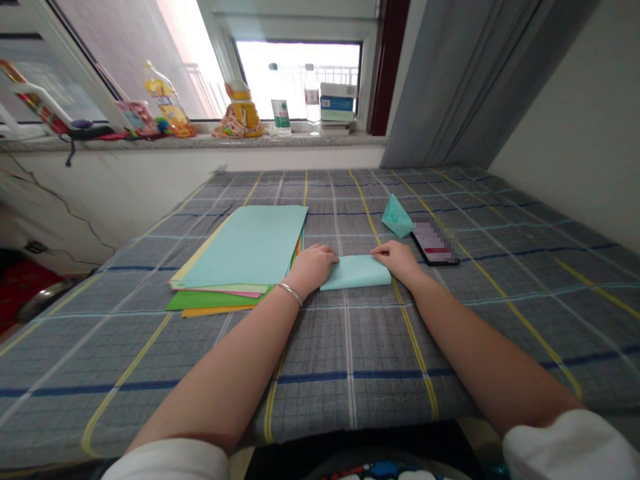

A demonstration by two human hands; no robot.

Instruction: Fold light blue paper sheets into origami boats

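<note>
A folded sheet of light blue paper (356, 273) lies on the checked tablecloth in front of me, its long side running left to right. My left hand (315, 263) is closed at the left end, fingertips on the upper left corner. At the far right corner, my right hand (399, 258) has its fingers pressed together on the paper's edge. Part of each hand's grip is hidden. Just beyond my right hand stands a folded turquoise paper shape (397, 217) with a pointed top. Left of my left hand lies a stack of coloured paper (245, 243), light blue uppermost.
A phone (434, 241) lies right of the paper shape. The checked tablecloth (350, 353) covers the table. On the windowsill (190, 143) stand a bottle of yellow drink (167, 100), a yellow container (243, 110), a white-and-green tube (281, 117) and stacked boxes (337, 107). A grey curtain (450, 80) hangs at right.
</note>
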